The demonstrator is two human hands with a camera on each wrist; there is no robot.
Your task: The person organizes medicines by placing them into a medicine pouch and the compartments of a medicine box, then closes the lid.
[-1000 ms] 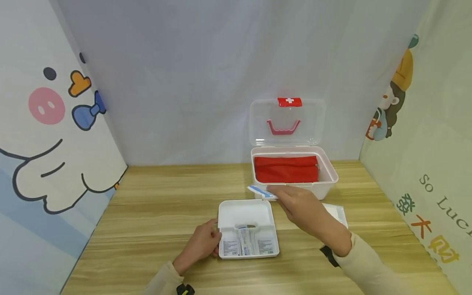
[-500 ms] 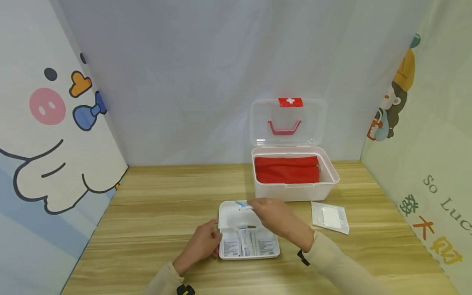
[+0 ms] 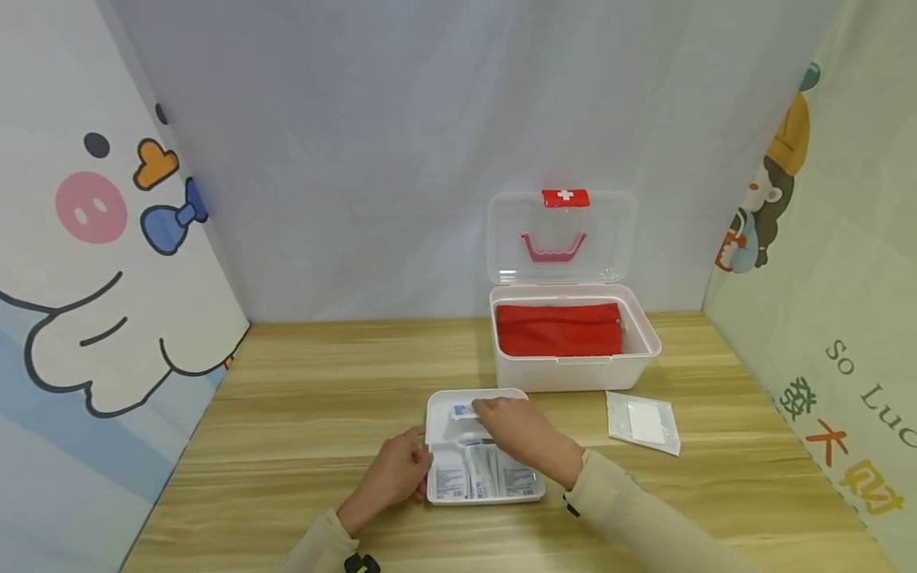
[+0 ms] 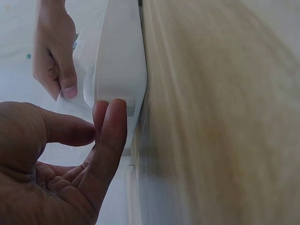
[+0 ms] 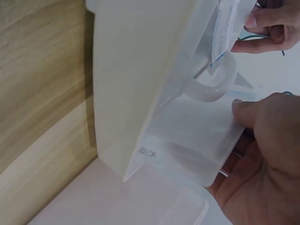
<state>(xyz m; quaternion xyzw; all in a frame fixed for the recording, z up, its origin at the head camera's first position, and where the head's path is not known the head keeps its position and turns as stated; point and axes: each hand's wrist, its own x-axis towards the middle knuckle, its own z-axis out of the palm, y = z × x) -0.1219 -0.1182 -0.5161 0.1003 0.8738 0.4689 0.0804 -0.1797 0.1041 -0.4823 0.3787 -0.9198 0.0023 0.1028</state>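
A shallow white plastic tray (image 3: 442, 414) with compartments lies on the wooden table. My left hand (image 3: 394, 468) is at its left side, fingertips (image 4: 115, 110) touching the outer wall and thumb near the rim. My right hand (image 3: 523, 434) pinches a flat, translucent white packet (image 5: 187, 136) with blue print over the tray's rear compartment. The thumb (image 5: 243, 112) lies on one face, with the fingers behind. In the front compartments are printed packets (image 3: 450, 481) and narrow blue-and-white sachets (image 3: 478, 471). A loop-shaped handle (image 5: 213, 91) stands mid-tray.
Behind the tray stands a white first-aid box (image 3: 573, 372), its clear lid (image 3: 562, 227) raised against the curtain. A red zipped pouch (image 3: 559, 330) lies inside. To the right, a transparent packet with a white pad (image 3: 645, 423) lies on the table (image 3: 322, 382).
My right hand has come left and toward me from in front of the box, lowering the packet over the tray's rear compartment. My left hand has stayed at the tray's left side.
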